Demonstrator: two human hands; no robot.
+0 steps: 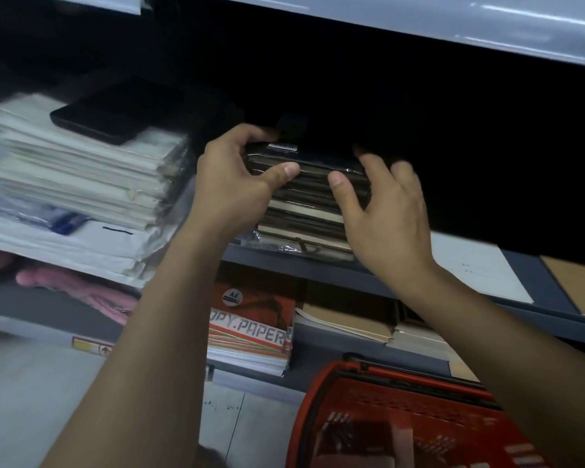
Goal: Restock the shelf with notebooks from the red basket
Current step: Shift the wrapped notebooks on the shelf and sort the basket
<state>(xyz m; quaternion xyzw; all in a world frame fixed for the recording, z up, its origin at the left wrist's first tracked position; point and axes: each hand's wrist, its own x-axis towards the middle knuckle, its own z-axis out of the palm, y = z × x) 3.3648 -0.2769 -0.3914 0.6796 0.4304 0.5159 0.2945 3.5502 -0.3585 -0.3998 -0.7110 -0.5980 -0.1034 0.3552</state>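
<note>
A stack of dark, plastic-wrapped notebooks [304, 211] stands on the grey shelf [527, 275] in the middle of the view. My left hand [237, 177] grips the top notebooks at their left end, thumb in front and fingers over the top. My right hand [385, 211] holds the stack's right end, with its thumb pressed on the front edge and its fingers behind. The red basket [412, 417] sits on the floor at the lower right, below my right forearm; its contents are blurred.
A tall pile of white paper pads [81, 177] with a black notebook [115, 113] on top fills the shelf to the left. Flat white and brown sheets [477, 265] lie to the right. Below are copy-paper reams [254, 332] and kraft notebooks [348, 322].
</note>
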